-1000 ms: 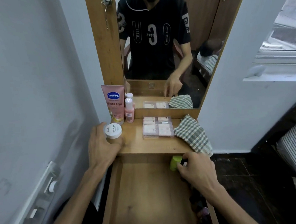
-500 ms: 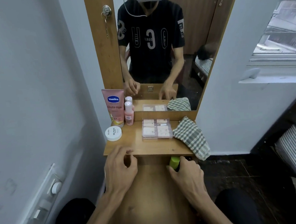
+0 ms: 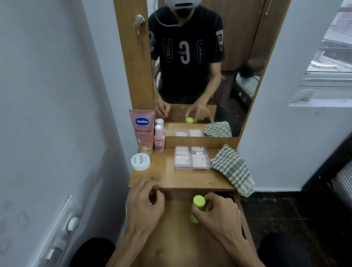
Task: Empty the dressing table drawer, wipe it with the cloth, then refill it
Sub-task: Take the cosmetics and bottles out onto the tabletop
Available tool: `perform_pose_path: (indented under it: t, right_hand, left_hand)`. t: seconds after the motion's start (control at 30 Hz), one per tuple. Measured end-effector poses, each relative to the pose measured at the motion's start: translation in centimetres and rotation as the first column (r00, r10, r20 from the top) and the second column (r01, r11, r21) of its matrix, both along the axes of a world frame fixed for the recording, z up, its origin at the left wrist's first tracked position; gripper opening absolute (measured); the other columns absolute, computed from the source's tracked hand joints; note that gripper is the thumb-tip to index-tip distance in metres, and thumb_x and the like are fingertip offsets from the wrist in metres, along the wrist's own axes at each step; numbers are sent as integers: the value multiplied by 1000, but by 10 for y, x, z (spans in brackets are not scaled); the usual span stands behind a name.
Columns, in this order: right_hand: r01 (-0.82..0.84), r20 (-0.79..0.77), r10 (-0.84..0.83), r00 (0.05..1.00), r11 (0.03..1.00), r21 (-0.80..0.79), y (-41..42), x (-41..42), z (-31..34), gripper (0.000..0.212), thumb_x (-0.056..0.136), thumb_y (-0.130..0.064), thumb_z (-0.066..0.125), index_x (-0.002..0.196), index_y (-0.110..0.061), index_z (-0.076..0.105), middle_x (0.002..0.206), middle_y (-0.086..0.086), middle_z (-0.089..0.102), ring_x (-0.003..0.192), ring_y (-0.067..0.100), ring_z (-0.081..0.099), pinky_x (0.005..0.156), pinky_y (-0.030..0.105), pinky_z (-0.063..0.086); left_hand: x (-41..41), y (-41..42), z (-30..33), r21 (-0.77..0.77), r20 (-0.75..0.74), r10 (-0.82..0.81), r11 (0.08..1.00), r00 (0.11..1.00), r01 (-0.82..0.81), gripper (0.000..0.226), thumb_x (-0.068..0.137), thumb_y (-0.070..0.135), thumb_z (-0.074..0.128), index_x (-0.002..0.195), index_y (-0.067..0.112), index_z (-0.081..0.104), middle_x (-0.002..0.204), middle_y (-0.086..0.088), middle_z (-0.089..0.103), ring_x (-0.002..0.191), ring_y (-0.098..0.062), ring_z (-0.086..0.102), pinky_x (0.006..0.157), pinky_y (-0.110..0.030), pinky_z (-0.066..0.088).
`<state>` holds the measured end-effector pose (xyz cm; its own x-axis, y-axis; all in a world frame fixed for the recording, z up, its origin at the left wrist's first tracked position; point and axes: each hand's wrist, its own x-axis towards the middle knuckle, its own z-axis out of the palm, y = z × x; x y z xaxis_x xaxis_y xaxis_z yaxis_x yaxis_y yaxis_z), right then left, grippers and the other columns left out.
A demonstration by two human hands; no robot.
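The wooden drawer (image 3: 177,236) stands pulled out below the dressing table top (image 3: 165,175). My right hand (image 3: 217,215) grips a lime-green bottle (image 3: 198,202) upright near the drawer's far right corner. My left hand (image 3: 144,205) hovers over the drawer's far left, fingers loosely curled and holding nothing. On the top stand a pink Vaseline tube (image 3: 143,131), a small pink bottle (image 3: 159,138), a white round jar (image 3: 140,161), a clear makeup palette (image 3: 192,158) and the checked cloth (image 3: 232,169), which hangs over the right edge.
A mirror (image 3: 198,70) rises behind the table top and reflects me. A grey wall with a switch panel (image 3: 59,233) stands close on the left. A white wall closes the right side, with dark floor and striped bedding (image 3: 351,186) beyond.
My left hand let go of the white jar and came back over the drawer. My right hand lifted the green bottle upright and a little clear of the drawer's far corner.
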<state>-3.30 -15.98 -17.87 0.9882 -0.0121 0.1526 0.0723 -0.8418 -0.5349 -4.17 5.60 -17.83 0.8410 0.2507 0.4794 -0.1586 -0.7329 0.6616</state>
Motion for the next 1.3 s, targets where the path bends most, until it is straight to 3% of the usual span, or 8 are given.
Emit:
perform_pose_path:
  t: [0.13,0.3,0.4,0.47,0.73,1.03,1.2,1.3]
  right_hand:
    - [-109,116,92,989,983,150,11,0,41,34,70,-63,68,73,-29,67,60,-13,64,59,5,61,54,28,52]
    - [-238,213,189,959,942,238,46,42,81,26,77,-55,74,86,-30,74,74,-16,71,68,2,66,63,27,58]
    - [-234,222,185,957,947,220,73,78,88,20,78,-45,77,85,-26,78,75,-12,73,68,3,66,64,34,59]
    - [-209,240,161,957,959,192,91,97,88,20,76,-44,75,76,-24,76,68,-9,71,63,7,64,60,39,56]
    - [-102,192,68,979,980,170,127,135,68,31,77,-48,71,70,-18,72,63,-2,70,60,16,65,61,42,57]
    - [-125,206,64,976,946,299,137,132,64,26,83,-39,82,92,-15,78,81,0,78,70,13,69,67,35,58]
    - [-167,206,96,974,917,363,129,122,64,40,79,-36,87,112,-16,76,91,-2,80,80,12,74,74,31,62]
    - [-206,244,129,961,924,324,109,105,61,32,82,-34,85,108,-18,76,90,-7,79,78,4,71,72,25,61]
  left_hand:
    - [5,4,5,-26,20,-20,999,1000,20,12,82,19,71,94,22,73,94,14,69,84,-4,62,79,-33,59]
    - [24,7,16,-24,-11,-45,999,999,45,19,84,29,71,102,24,72,99,13,70,87,-5,63,85,-35,55]
    - [42,15,22,-34,-33,70,997,997,-71,29,83,24,79,111,18,72,113,1,70,101,-20,65,95,-43,53]
    - [55,23,25,-50,-34,162,985,986,-163,36,78,17,83,112,13,70,112,-7,67,99,-28,64,88,-42,52]
    - [89,41,17,-110,-176,217,965,960,-238,50,75,15,85,121,10,66,119,-12,62,107,-32,59,83,-33,44]
    - [87,43,11,-126,-94,194,971,976,-205,44,70,13,86,110,11,70,110,-4,63,100,-25,60,78,-40,53]
    - [85,42,14,-100,-90,190,975,978,-199,43,71,13,85,111,11,71,110,-3,61,102,-27,59,78,-42,53]
    - [75,37,14,-88,-10,191,978,981,-191,39,74,12,84,110,12,70,112,-2,59,103,-23,58,80,-41,55]
